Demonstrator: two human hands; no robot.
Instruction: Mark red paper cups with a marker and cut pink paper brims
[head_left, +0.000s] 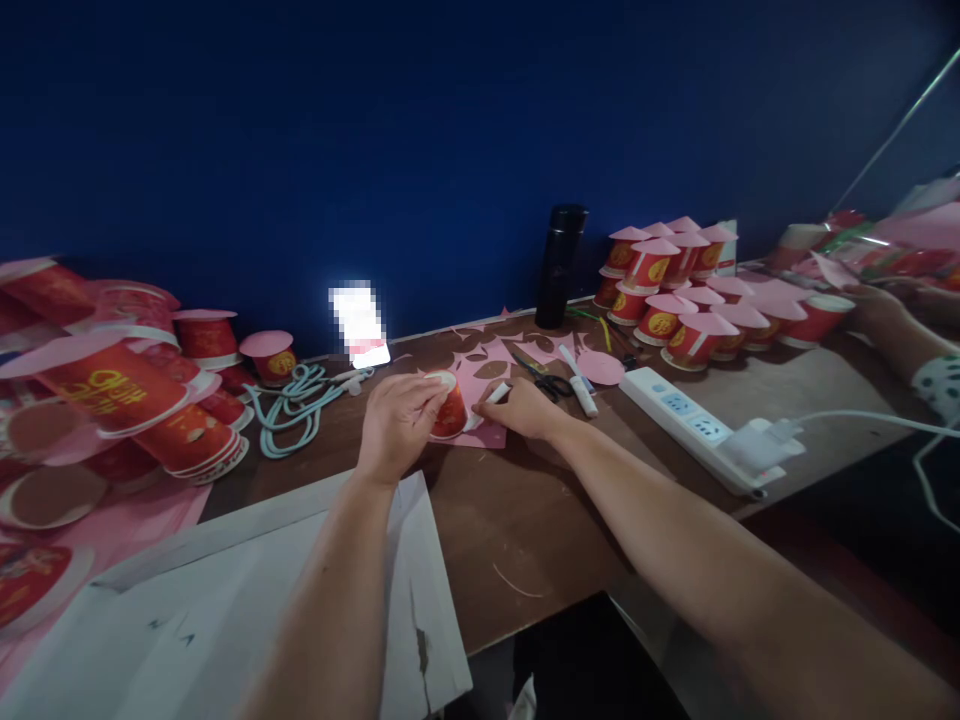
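Observation:
My left hand (397, 422) is closed around a red paper cup (450, 412), which lies tilted over the pink paper. My right hand (523, 408) grips a small white glue stick (497, 393) close beside the cup's right side. Beneath and behind both hands spreads a cut-up pink paper sheet (474, 375) with round holes. Scissors with black handles (553, 386) and a white tube (583, 397) lie just right of my right hand. A pink paper disc (601, 367) rests behind the tube.
Red cups (124, 390) pile up at the left; more, with pink cone tops (701, 325), stand at the right. A bundled cable (292, 410), lit phone (360, 325), black flask (561, 265), power strip (686, 425) and white board (247, 580) surround my hands. Another person's hand (885, 320) is far right.

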